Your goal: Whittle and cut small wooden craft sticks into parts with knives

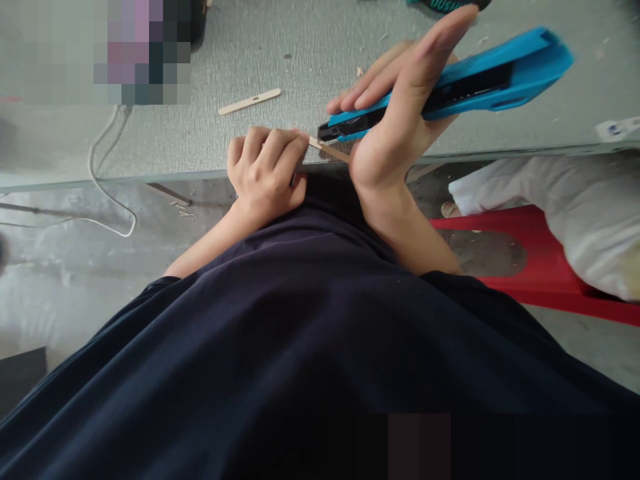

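Observation:
At the near edge of the table, my left hand (265, 167) has its fingers curled over one end of a wooden craft stick (334, 153). The stick's other end reaches towards the heel of my right hand (400, 113). That hand holds a blue utility knife (475, 83), its thumb stretched upward and the other fingers partly behind the knife. The black tip of the knife is over the stick, close to my left fingertips; whether the blade touches the wood I cannot tell. A second craft stick (250, 102) with a small dark slot in its middle lies just beyond my left hand.
Small wood chips are scattered on the grey textured table (280, 33). A white cable (100, 133) hangs over its edge at the left. To the right, a red plastic stool (540, 247) stands beside a person's light-coloured clothing (575, 213). A dark round object (445, 5) is at the top edge.

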Demonstrator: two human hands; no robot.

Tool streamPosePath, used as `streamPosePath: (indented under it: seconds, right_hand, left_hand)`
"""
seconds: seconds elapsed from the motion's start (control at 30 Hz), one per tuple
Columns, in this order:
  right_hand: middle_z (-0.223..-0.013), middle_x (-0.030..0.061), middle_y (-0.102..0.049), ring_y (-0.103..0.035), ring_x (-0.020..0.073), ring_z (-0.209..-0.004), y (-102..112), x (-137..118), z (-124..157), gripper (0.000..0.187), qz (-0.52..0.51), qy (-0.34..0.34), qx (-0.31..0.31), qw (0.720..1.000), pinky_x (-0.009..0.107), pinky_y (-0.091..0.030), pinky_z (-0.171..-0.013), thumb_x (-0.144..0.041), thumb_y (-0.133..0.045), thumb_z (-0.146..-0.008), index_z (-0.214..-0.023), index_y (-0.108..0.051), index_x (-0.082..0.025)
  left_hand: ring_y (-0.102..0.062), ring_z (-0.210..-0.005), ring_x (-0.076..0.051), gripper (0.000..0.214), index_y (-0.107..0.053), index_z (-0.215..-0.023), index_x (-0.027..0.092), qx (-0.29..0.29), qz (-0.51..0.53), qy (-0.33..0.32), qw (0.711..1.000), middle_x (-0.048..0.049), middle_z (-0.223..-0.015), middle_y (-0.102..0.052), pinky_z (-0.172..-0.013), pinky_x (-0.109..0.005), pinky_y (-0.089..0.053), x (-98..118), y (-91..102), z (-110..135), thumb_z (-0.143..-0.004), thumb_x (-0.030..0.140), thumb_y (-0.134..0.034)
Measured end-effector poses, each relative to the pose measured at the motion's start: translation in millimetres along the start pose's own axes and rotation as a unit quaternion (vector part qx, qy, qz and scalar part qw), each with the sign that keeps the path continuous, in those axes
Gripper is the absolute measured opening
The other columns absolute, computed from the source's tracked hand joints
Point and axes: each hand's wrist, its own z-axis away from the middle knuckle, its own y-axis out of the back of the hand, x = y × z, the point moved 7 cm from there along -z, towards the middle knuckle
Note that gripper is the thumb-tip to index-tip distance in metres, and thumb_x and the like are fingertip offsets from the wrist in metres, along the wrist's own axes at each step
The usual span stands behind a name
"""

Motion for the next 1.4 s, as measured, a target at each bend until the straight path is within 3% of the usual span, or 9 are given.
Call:
streamPosePath:
  seconds: [0.17,0.43,0.6,0.77,0.83,1.0,1.13,1.27,1.4]
  right_hand:
    - [-0.053,-0.005,-0.05,-0.061,0.0111,-0.048,0,0,1,0.067,0.004,-0.002,0.004,1.0,0.034,-0.047,-0.056,-0.063,-0.056,-0.107,-0.054,-0.051,-0.022]
    - [-0.055,-0.0055,-0.047,-0.058,0.0078,-0.05,1,-3,4,0.068,0.089,0.033,-0.045,0.995,0.031,-0.043,-0.056,-0.074,-0.052,-0.1,-0.056,-0.047,-0.022]
    - [-0.054,-0.0071,-0.044,-0.057,0.0025,-0.049,0,-7,3,0.065,0.085,0.079,-0.049,0.992,0.021,-0.043,-0.054,-0.049,-0.041,-0.115,-0.057,-0.039,-0.018]
    - [-0.054,-0.0073,-0.044,-0.057,0.0003,-0.049,-5,-11,3,0.06,0.057,0.111,-0.091,0.988,0.017,-0.042,-0.053,-0.03,-0.035,-0.118,-0.059,-0.038,-0.017]
    - [-0.055,-0.0067,-0.044,-0.055,0.0007,-0.049,-4,-13,5,0.059,0.041,0.11,-0.066,0.991,0.018,-0.042,-0.052,-0.029,-0.039,-0.117,-0.059,-0.037,-0.017]
    - [-0.055,-0.006,-0.042,-0.055,0.0034,-0.05,-6,-16,9,0.062,0.102,0.105,-0.034,0.989,0.022,-0.045,-0.052,-0.046,-0.042,-0.116,-0.06,-0.032,-0.02]
    - [-0.052,-0.0062,-0.044,-0.056,0.0013,-0.048,-1,-13,3,0.062,0.085,0.111,-0.056,0.989,0.018,-0.043,-0.05,-0.036,-0.036,-0.117,-0.058,-0.033,-0.018]
    - [-0.053,-0.006,-0.047,-0.062,0.0033,-0.051,-1,-9,0,0.064,0.09,0.11,-0.103,0.984,0.019,-0.047,-0.05,-0.043,-0.036,-0.117,-0.057,-0.038,-0.018]
    - [-0.056,-0.0069,-0.044,-0.057,0.0,-0.051,-1,-12,6,0.057,0.052,0.12,-0.05,0.99,0.018,-0.042,-0.053,-0.03,-0.036,-0.117,-0.061,-0.039,-0.017]
  left_hand:
    - [-0.07,-0.114,-0.036,0.039,-0.069,-0.127,0.037,0.024,-0.023,-0.015,0.999,-0.004,-0.124,-0.08,-0.102,-0.061,-0.044,1,1.6,0,-0.091,0.037,-0.054]
    - [-0.066,-0.123,-0.039,0.04,-0.067,-0.132,0.038,-0.01,-0.013,0.002,1.0,-0.0063,-0.129,-0.078,-0.104,-0.062,-0.041,-2,-2.6,-1,-0.095,0.036,-0.051]
    - [-0.066,-0.122,-0.038,0.039,-0.066,-0.131,0.036,0.0,-0.005,-0.007,1.0,-0.0066,-0.128,-0.078,-0.105,-0.06,-0.042,-3,-2.9,-1,-0.095,0.037,-0.052]
    - [-0.066,-0.121,-0.038,0.038,-0.068,-0.13,0.035,-0.008,0.006,0.004,1.0,-0.0068,-0.126,-0.077,-0.107,-0.061,-0.04,-2,-2.8,-2,-0.095,0.036,-0.051]
    - [-0.066,-0.12,-0.037,0.038,-0.068,-0.129,0.034,-0.003,0.008,0.001,1.0,-0.0066,-0.125,-0.077,-0.106,-0.061,-0.04,-1,-2.6,-2,-0.095,0.035,-0.051]
    - [-0.067,-0.116,-0.037,0.037,-0.067,-0.128,0.034,0.018,-0.005,-0.015,1.0,-0.0075,-0.123,-0.078,-0.103,-0.059,-0.04,-1,-2.3,-2,-0.093,0.034,-0.054]
    - [-0.066,-0.116,-0.038,0.036,-0.067,-0.127,0.034,0.023,-0.008,-0.027,0.999,-0.008,-0.122,-0.078,-0.102,-0.06,-0.04,-2,-2.1,-1,-0.095,0.036,-0.052]
    - [-0.066,-0.116,-0.038,0.037,-0.066,-0.129,0.035,0.031,-0.018,-0.039,0.999,-0.0079,-0.122,-0.078,-0.099,-0.061,-0.042,-1,-1.1,0,-0.095,0.037,-0.052]
    - [-0.066,-0.113,-0.037,0.037,-0.065,-0.131,0.035,0.041,-0.034,-0.049,0.997,-0.0082,-0.122,-0.079,-0.098,-0.059,-0.044,-1,-0.7,1,-0.095,0.04,-0.054]
